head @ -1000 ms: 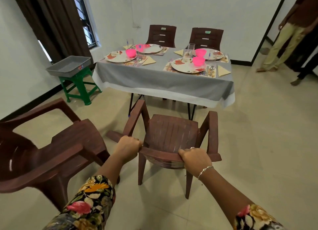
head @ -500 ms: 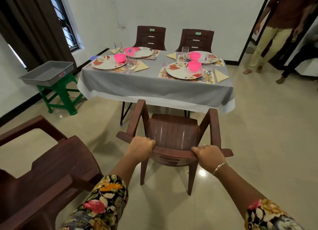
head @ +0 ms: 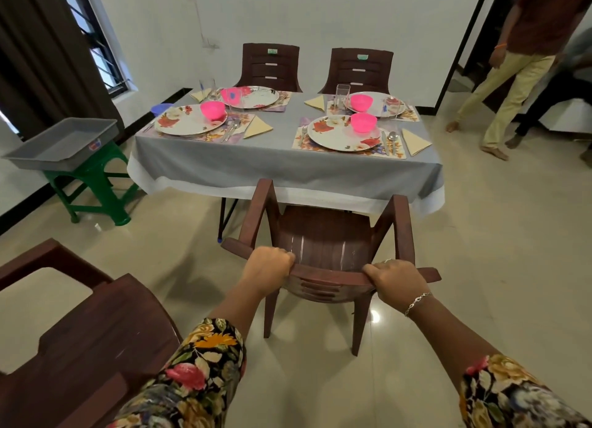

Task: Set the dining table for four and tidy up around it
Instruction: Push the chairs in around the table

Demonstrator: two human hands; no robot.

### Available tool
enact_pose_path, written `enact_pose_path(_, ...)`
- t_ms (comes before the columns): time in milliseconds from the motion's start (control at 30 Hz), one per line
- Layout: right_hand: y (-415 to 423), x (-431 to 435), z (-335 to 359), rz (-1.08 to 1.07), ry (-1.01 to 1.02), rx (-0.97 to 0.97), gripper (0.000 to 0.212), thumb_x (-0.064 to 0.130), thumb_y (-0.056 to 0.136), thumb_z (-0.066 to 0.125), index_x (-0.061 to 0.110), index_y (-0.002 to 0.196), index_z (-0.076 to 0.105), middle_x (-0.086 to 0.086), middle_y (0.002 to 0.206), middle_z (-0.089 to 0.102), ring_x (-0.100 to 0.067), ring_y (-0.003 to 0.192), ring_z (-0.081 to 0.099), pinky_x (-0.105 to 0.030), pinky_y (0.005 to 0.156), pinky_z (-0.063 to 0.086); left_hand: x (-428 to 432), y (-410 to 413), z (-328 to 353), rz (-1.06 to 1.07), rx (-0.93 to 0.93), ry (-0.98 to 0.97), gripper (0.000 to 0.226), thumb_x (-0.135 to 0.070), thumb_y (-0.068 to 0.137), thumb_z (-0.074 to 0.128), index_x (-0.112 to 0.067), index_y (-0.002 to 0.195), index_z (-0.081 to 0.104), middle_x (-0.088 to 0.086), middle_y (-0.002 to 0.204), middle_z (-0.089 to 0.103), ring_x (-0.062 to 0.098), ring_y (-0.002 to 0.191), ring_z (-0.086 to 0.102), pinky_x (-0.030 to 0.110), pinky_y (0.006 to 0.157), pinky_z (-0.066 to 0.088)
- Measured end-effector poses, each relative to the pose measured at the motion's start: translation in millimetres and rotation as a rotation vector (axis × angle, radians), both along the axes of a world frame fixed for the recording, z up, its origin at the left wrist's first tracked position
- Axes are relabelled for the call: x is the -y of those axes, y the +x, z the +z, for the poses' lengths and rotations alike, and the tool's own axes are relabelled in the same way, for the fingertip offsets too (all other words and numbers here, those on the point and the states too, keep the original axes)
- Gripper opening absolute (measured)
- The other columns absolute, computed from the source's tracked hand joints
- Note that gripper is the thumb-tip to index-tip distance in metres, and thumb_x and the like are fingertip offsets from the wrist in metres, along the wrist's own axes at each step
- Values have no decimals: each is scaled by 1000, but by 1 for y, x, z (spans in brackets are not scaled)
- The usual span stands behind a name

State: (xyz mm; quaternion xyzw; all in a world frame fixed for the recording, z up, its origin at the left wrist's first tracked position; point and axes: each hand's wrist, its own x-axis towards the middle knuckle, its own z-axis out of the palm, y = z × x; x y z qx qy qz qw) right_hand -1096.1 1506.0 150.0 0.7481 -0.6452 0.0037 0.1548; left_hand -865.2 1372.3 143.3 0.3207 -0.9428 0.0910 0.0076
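A brown plastic armchair (head: 323, 245) stands in front of me, its seat front just under the edge of the grey tablecloth (head: 282, 164). My left hand (head: 269, 265) grips the left end of its top rail, and my right hand (head: 397, 281) grips the right end. The table carries several floral plates (head: 339, 136) with pink bowls (head: 363, 122), folded yellow napkins (head: 415, 142), glasses and cutlery on placemats. Two more brown chairs (head: 270, 67) stand tucked in at the far side.
Another brown armchair (head: 80, 338) sits close at my lower left. A grey tray (head: 62, 144) rests on a green stool (head: 96, 187) left of the table. A person (head: 512, 75) walks in the doorway at the right. A curtained window is at the far left.
The chair in my hands has moved forward toward the table, its seat now reaching the tablecloth's edge. I have come closer too. The person at the right stepped further into view.
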Motion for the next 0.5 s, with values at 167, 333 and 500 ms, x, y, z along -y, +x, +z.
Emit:
enact_pose_path(167,-3,21,-3,7,-21,-16,30,15,40,86,18,62,65,1,46,57,-17,37,53,-23,32,41,21,-4,2,-41,-1,0,29,-19,40,85,-21,46,57,-4,38,50,12,30,48,15,34,28)
enact_pose_path(333,-8,40,-5,5,-28,-35,30,15,41,86,19,60,64,3,46,56,-17,37,52,-20,35,38,40,-10,1,-2,-30,16,17,-14,54,78,-17,56,61,0,48,58,20,41,58,20,45,28)
enact_pose_path(500,-15,59,-5,47,-72,-39,6,17,61,69,18,61,64,0,45,56,-18,37,53,-21,35,40,57,-18,7,3,-46,-18,5,-18,74,67,-15,77,64,2,72,66,23,66,64,26,56,33)
